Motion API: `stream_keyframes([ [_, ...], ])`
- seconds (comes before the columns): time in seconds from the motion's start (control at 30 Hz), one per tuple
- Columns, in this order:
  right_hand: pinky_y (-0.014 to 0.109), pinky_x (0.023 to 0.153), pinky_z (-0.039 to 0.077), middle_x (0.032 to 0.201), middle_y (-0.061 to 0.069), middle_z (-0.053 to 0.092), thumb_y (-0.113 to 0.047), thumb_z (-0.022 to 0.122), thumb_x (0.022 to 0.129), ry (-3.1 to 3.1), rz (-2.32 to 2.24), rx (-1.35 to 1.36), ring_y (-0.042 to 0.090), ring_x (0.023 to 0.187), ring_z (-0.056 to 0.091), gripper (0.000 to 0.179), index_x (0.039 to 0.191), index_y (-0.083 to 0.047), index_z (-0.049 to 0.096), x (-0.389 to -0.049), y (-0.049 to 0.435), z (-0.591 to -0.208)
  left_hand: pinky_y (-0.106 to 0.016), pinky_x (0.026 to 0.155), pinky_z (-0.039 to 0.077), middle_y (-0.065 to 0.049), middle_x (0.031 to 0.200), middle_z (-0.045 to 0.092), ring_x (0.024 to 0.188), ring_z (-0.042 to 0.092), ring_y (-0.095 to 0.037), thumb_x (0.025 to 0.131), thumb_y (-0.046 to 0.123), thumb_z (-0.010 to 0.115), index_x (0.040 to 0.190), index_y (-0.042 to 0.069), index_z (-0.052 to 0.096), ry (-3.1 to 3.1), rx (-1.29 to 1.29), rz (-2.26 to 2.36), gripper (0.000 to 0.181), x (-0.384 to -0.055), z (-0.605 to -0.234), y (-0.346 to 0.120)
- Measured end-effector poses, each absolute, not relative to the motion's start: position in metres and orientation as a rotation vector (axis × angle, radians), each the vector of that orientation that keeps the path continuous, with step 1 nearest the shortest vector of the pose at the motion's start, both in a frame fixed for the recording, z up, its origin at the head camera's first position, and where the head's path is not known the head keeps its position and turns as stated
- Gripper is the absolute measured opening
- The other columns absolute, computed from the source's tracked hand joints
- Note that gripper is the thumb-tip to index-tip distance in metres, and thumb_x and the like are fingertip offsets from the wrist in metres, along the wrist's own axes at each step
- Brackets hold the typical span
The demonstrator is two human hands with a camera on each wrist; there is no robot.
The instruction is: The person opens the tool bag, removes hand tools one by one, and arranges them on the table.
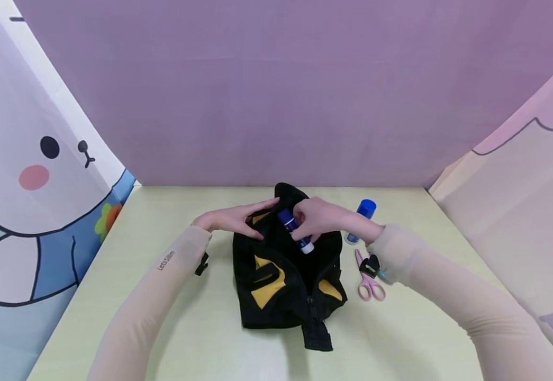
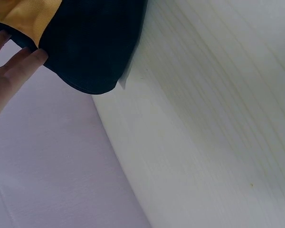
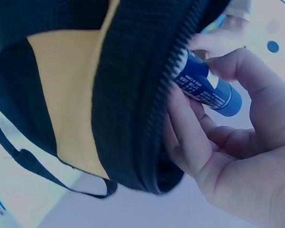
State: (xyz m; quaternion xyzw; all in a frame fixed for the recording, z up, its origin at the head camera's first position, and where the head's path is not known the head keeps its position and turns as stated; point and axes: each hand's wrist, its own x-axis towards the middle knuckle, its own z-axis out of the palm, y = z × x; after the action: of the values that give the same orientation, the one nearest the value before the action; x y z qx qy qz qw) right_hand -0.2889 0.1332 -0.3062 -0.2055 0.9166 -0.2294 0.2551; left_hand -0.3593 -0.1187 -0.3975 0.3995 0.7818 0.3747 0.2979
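Observation:
A black zip bag (image 1: 276,312) with yellow patches stands on the table, its zipped mouth spread apart. My left hand (image 1: 230,218) holds the bag's left rim, the thumb over the opening; in the left wrist view fingertips (image 2: 38,56) lie against the black and yellow cloth. A blue glue stick (image 1: 286,217) with a white end is pinched between the thumb and fingers of my right hand (image 1: 321,214), tilted inside the mouth. In the right wrist view the glue stick (image 3: 206,85) shows small white print, and its white end is partly hidden by the zip edge.
Right of the bag stands a blue-capped glue container (image 1: 365,208), partly covered by my right forearm. Pink-handled scissors (image 1: 371,288) with a black cover lie nearer me. A purple cloth wall (image 1: 276,106) rises behind the table's back edge.

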Motion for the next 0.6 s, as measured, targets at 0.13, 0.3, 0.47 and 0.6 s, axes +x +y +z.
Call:
stream_keyframes([
  [0.13, 0.027, 0.068, 0.060, 0.097, 0.011, 0.064, -0.022, 0.071, 0.087, 2.534, -0.648, -0.601, 0.012, 0.071, 0.070, 0.034, 0.111, -0.002, 0.061, -0.290, 0.135, -0.293, -0.068, 0.119, 0.016, 0.005, 0.169, 0.000, 0.157, 0.004, -0.024, 0.093, 0.018, 0.069, 0.160, 0.035, 0.002, 2.084, 1.047, 0.996, 0.097, -0.361, -0.398, -0.122],
  [0.3, 0.027, 0.068, 0.061, 0.100, 0.014, 0.065, -0.020, 0.071, 0.087, 2.604, -0.698, -0.614, 0.017, 0.077, 0.071, 0.030, 0.109, -0.002, 0.061, -0.293, 0.141, -0.276, -0.069, 0.118, 0.016, 0.005, 0.169, 0.000, 0.157, 0.004, -0.025, 0.093, 0.020, 0.070, 0.160, 0.037, 0.002, 2.097, 1.043, 0.989, 0.097, -0.361, -0.398, -0.125],
  [0.47, 0.030, 0.071, 0.061, 0.106, 0.015, 0.068, -0.021, 0.069, 0.087, 2.673, -0.769, -0.549, 0.020, 0.084, 0.071, 0.033, 0.114, -0.003, 0.061, -0.294, 0.157, -0.259, -0.069, 0.118, 0.016, 0.003, 0.169, -0.002, 0.157, 0.002, -0.027, 0.093, 0.018, 0.069, 0.161, 0.032, 0.000, 2.092, 1.058, 0.985, 0.097, -0.360, -0.395, -0.126],
  [0.6, 0.031, 0.071, 0.061, 0.105, 0.015, 0.070, -0.019, 0.066, 0.088, 2.748, -0.803, -0.492, 0.019, 0.081, 0.070, 0.029, 0.112, -0.003, 0.060, -0.290, 0.182, -0.249, -0.069, 0.118, 0.016, 0.002, 0.169, -0.002, 0.157, 0.001, -0.027, 0.093, 0.017, 0.069, 0.161, 0.031, 0.000, 2.076, 1.082, 0.987, 0.097, -0.362, -0.396, -0.122],
])
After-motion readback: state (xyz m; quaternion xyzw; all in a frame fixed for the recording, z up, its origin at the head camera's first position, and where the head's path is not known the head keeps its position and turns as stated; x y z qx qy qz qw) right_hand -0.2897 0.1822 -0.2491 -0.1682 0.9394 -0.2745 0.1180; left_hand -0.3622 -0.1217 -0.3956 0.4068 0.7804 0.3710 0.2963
